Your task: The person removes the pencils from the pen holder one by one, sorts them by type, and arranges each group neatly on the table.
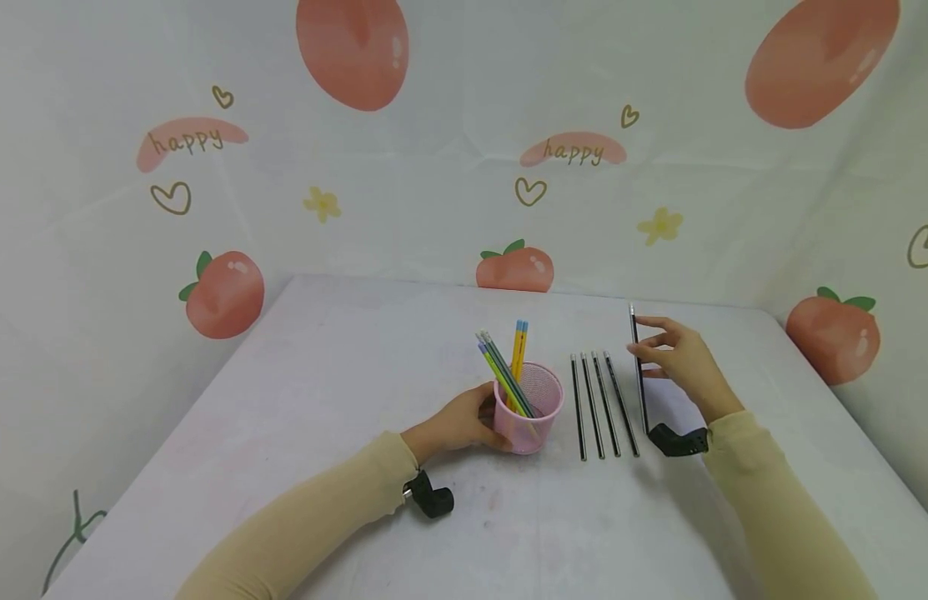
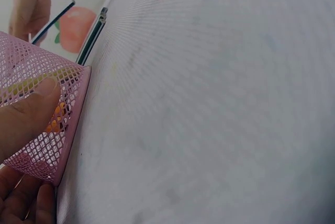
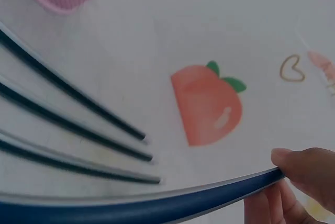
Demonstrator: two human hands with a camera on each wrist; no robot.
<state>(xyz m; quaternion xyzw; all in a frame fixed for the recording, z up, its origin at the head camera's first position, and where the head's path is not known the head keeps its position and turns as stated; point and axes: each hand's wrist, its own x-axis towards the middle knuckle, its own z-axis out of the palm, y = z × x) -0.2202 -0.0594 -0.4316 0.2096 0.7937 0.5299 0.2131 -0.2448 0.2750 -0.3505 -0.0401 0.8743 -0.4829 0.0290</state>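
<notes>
My left hand [image 1: 458, 425] grips the side of a pink mesh pen cup [image 1: 525, 435], which stands upright on the table. Yellow pencils [image 1: 518, 350] with blue ends and several green and grey ones lean inside it. In the left wrist view, the thumb [image 2: 39, 106] lies against the mesh and other fingers show under the cup. My right hand [image 1: 677, 358] pinches a dark pencil [image 1: 643, 396] near its far end, between thumb and fingers; it is dark blue in the right wrist view. Left of it, several dark pencils [image 1: 606, 405] lie side by side on the table.
The white table [image 1: 343, 358] meets a white backdrop cloth [image 1: 433, 200] printed with red fruit, hearts and flowers. Black wrist cameras sit on both wrists, the right one [image 1: 677, 440] close to the held pencil's near end. A green cord [image 1: 77, 529] hangs at the left.
</notes>
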